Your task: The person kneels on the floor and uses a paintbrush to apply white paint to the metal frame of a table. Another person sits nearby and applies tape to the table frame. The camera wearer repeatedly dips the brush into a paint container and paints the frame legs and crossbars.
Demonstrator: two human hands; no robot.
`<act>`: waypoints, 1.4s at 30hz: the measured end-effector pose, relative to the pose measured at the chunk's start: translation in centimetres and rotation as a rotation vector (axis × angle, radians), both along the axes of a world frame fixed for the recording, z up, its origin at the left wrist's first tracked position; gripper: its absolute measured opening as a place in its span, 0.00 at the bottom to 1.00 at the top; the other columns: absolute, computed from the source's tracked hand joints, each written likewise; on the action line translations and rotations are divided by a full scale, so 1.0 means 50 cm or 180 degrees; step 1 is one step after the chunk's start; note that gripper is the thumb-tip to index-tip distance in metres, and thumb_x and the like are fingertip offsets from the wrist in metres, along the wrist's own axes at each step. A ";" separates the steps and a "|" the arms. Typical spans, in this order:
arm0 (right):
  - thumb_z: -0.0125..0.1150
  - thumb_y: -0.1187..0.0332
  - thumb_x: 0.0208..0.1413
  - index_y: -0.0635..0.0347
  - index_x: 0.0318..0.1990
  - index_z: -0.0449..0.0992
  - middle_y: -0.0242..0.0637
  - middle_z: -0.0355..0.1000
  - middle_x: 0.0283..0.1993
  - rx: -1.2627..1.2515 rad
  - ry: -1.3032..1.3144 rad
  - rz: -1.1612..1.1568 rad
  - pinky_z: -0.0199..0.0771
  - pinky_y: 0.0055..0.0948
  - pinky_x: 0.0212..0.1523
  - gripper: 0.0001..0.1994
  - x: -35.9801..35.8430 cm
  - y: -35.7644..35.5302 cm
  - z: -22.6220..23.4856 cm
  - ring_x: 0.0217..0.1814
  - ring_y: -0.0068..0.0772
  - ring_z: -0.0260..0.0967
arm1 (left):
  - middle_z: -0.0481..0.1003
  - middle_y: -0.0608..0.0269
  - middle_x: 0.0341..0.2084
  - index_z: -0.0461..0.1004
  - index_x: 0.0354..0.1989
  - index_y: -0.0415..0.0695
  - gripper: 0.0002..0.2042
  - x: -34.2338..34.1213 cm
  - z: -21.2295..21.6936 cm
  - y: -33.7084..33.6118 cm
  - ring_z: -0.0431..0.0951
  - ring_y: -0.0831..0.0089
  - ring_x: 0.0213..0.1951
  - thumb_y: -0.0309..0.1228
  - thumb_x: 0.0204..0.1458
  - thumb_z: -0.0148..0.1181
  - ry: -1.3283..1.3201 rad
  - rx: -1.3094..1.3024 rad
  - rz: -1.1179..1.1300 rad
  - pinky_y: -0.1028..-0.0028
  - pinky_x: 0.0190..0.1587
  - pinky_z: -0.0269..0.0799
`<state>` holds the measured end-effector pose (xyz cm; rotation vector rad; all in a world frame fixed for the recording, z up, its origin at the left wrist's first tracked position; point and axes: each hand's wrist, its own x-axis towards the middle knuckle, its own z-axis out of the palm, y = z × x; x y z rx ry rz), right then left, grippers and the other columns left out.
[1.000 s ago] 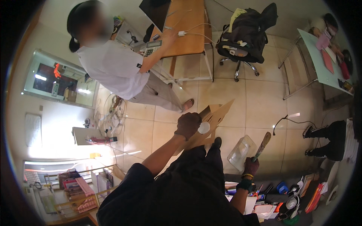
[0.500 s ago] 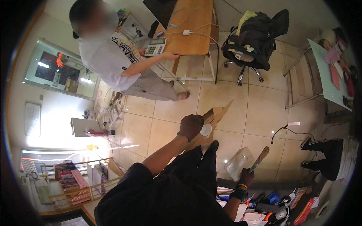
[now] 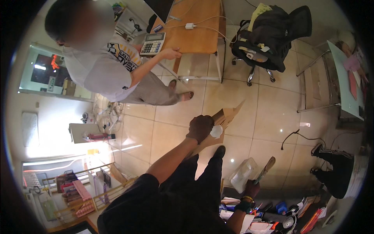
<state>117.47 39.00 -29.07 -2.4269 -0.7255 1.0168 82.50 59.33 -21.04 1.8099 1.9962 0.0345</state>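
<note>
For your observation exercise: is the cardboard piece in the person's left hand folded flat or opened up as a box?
Flat. The cardboard piece shows as a thin slanted sheet past the left hand, with no open sides or hollow visible.

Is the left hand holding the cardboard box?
Yes, the left hand grips the brown cardboard box above the tiled floor, together with a small white roll.

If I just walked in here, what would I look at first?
Probably the left hand in the middle, stretched out over the tiled floor and gripping a brown cardboard box together with something small and white. Lower right, the right hand holds a flat wooden-looking stick beside a clear plastic bag. At the top left, another person reaches toward an orange table with a calculator on it.
</note>
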 end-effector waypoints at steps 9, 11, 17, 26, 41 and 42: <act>0.58 0.67 0.45 0.64 0.25 0.68 0.33 0.65 0.19 0.0010 -0.0188 0.0317 0.63 0.31 0.24 0.09 -0.106 0.100 -0.104 0.23 0.24 0.59 | 0.75 0.53 0.24 0.74 0.27 0.42 0.10 -0.179 -0.230 0.135 0.77 0.55 0.30 0.36 0.45 0.59 -0.0097 0.0261 -0.0094 0.61 0.33 0.74; 0.58 0.69 0.45 0.63 0.24 0.67 0.31 0.64 0.19 0.0127 -0.0104 0.0217 0.62 0.29 0.23 0.08 -0.163 0.154 -0.104 0.22 0.22 0.58 | 0.75 0.52 0.24 0.74 0.27 0.42 0.11 -0.226 -0.307 0.168 0.77 0.56 0.29 0.38 0.46 0.58 -0.0036 0.0278 -0.0369 0.60 0.31 0.73; 0.58 0.70 0.48 0.60 0.23 0.66 0.28 0.62 0.18 0.0424 0.0219 -0.0179 0.61 0.25 0.23 0.08 -0.304 0.252 -0.240 0.22 0.19 0.58 | 0.75 0.52 0.25 0.75 0.27 0.41 0.11 -0.341 -0.510 0.253 0.77 0.57 0.31 0.37 0.49 0.55 0.0434 0.0471 -0.0663 0.62 0.32 0.73; 0.57 0.69 0.48 0.63 0.27 0.71 0.33 0.68 0.19 0.0505 0.0598 0.0201 0.67 0.26 0.23 0.07 -0.441 0.393 -0.558 0.21 0.24 0.65 | 0.75 0.55 0.28 0.76 0.30 0.45 0.13 -0.537 -0.728 0.331 0.76 0.57 0.32 0.38 0.53 0.46 0.0684 0.0133 -0.0617 0.61 0.37 0.70; 0.56 0.66 0.41 0.62 0.31 0.74 0.49 0.73 0.29 0.0428 -0.1847 0.0929 0.70 0.41 0.33 0.11 -0.108 0.573 -1.151 0.32 0.51 0.71 | 0.75 0.55 0.36 0.75 0.37 0.44 0.11 -0.679 -1.129 0.314 0.75 0.57 0.41 0.32 0.52 0.45 0.0560 0.0606 -0.0938 0.61 0.44 0.70; 0.57 0.63 0.43 0.63 0.31 0.74 0.50 0.73 0.29 0.0288 -0.1964 0.0852 0.70 0.43 0.33 0.12 -0.041 0.550 -1.187 0.31 0.52 0.71 | 0.75 0.55 0.36 0.75 0.36 0.44 0.12 -0.671 -1.146 0.335 0.75 0.57 0.41 0.33 0.52 0.45 0.0633 0.0627 -0.1052 0.61 0.45 0.70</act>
